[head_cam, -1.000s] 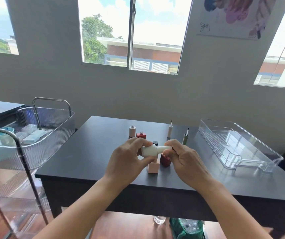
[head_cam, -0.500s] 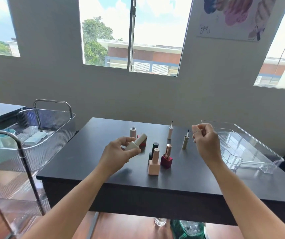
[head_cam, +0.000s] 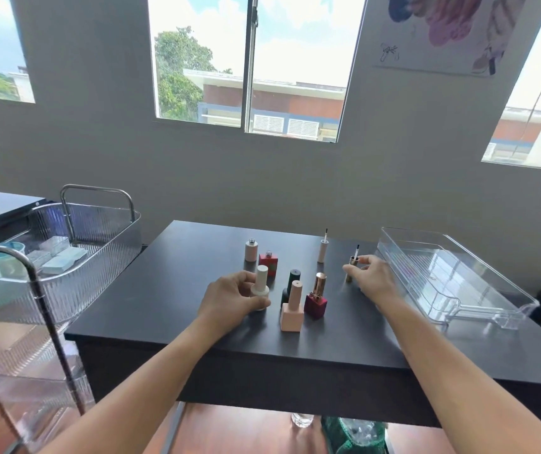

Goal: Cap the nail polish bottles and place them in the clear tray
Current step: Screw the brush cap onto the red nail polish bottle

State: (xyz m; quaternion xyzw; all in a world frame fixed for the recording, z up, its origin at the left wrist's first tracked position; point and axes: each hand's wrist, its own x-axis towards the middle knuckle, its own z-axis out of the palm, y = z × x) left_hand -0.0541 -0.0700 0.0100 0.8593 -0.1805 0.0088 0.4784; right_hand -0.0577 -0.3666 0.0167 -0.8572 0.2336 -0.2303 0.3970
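My left hand (head_cam: 230, 298) grips a capped white bottle (head_cam: 260, 286) standing upright on the dark table (head_cam: 171, 309). My right hand (head_cam: 372, 276) pinches a gold brush cap (head_cam: 351, 268) that stands upright with its brush pointing up. Capped pink (head_cam: 292, 308), dark red (head_cam: 315, 299) and dark green (head_cam: 290, 285) bottles stand between my hands. Behind them, a pale pink bottle (head_cam: 251, 250) and a red bottle (head_cam: 268, 262) stand open. A white brush cap (head_cam: 322, 249) stands upright at the back. The clear tray (head_cam: 478, 291) lies on the right with nothing in it.
A metal-framed cart with ribbed clear bins (head_cam: 92, 244) stands left of the table, holding small boxes. The wall with windows is behind the table. A glass (head_cam: 302, 419) and a green bag (head_cam: 354, 434) sit on the floor under the front edge.
My hands have parted. The left has set the capped white bottle upright on the table. The right has moved to the right and taken hold of the gold brush cap.
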